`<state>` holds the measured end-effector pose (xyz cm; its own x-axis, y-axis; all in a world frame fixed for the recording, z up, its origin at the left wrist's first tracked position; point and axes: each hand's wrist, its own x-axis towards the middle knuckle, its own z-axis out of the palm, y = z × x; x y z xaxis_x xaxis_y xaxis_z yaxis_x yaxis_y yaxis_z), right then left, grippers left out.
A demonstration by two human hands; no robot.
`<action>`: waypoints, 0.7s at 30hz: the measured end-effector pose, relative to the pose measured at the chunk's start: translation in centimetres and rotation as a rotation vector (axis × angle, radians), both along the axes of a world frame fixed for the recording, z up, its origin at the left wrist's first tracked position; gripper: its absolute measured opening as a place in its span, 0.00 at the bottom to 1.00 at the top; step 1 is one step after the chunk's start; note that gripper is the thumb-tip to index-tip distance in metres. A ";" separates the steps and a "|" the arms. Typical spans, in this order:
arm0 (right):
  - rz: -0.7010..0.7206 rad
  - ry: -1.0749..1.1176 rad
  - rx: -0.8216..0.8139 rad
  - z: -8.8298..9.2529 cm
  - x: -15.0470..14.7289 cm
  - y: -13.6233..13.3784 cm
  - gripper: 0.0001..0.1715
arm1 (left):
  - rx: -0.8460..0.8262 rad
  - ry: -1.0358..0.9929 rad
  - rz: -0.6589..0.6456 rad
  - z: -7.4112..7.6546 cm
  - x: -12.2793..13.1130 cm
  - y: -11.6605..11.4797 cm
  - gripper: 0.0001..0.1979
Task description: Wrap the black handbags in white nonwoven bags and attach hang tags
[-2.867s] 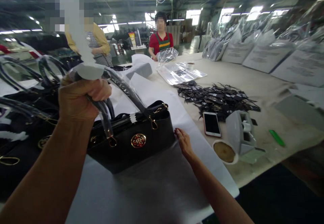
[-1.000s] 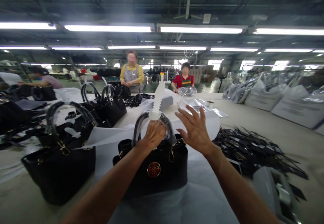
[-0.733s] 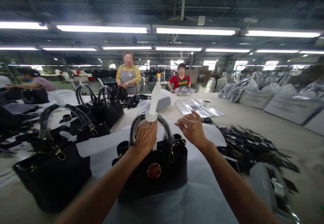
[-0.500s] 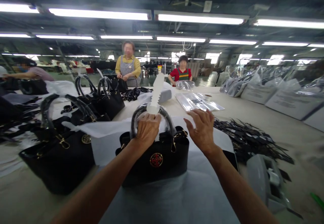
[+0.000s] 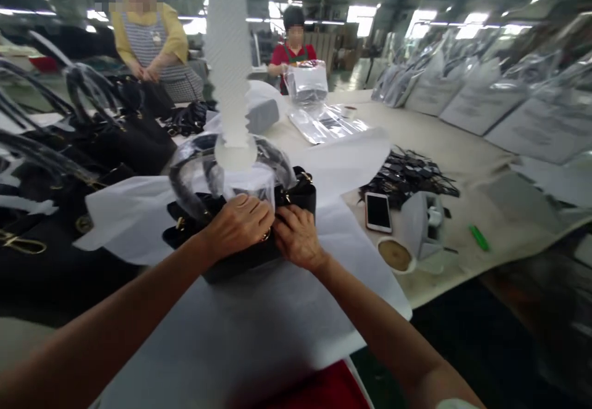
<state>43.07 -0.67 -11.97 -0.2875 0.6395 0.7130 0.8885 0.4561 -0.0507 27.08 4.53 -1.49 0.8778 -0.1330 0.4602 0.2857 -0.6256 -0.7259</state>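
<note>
A black handbag (image 5: 296, 196) stands on white wrapping paper (image 5: 259, 316) in front of me. Its plastic-wrapped handles (image 5: 185, 174) arch upward, and a white foam strip (image 5: 228, 57) rises from between them. My left hand (image 5: 238, 224) and my right hand (image 5: 298, 236) meet at the bag's front, just below the handles, over the spot of the gold clasp. Both have their fingers curled and pressed against the bag. What they pinch is hidden.
More black handbags (image 5: 120, 131) crowd the left side. To the right lie a phone (image 5: 378, 211), a tape roll (image 5: 395, 255), a grey tape dispenser (image 5: 425, 224), a green lighter (image 5: 479, 237) and a pile of black tags (image 5: 407, 174). Two people stand across the table (image 5: 444, 144).
My head has tilted down and nearer. Both hands dropped from the handles to the bag's front, the right one from open in the air to curled against the bag.
</note>
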 end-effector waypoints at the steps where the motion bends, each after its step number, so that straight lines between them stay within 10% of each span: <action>1: -0.010 0.002 -0.019 0.1 -0.2 0.1 0.21 | -0.002 0.003 0.016 -0.4 0.1 -0.1 0.10; 8: 0.009 0.162 -0.077 -1.8 1.4 -4.9 0.22 | -0.094 -0.048 0.195 -3.3 0.4 -0.5 0.11; 16: -0.853 0.127 -0.038 -7.0 13.5 -13.4 0.17 | -0.098 -0.180 0.190 -4.6 0.3 0.0 0.10; 21: -0.874 0.115 -0.106 -7.4 15.9 -13.7 0.16 | -0.141 -0.146 0.214 -4.8 -0.1 -0.3 0.09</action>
<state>58.98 -14.40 -19.36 0.4041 0.6615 0.6318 0.9037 -0.3954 -0.1641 27.02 4.20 -6.25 0.8022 0.1224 0.5844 0.5171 -0.6316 -0.5777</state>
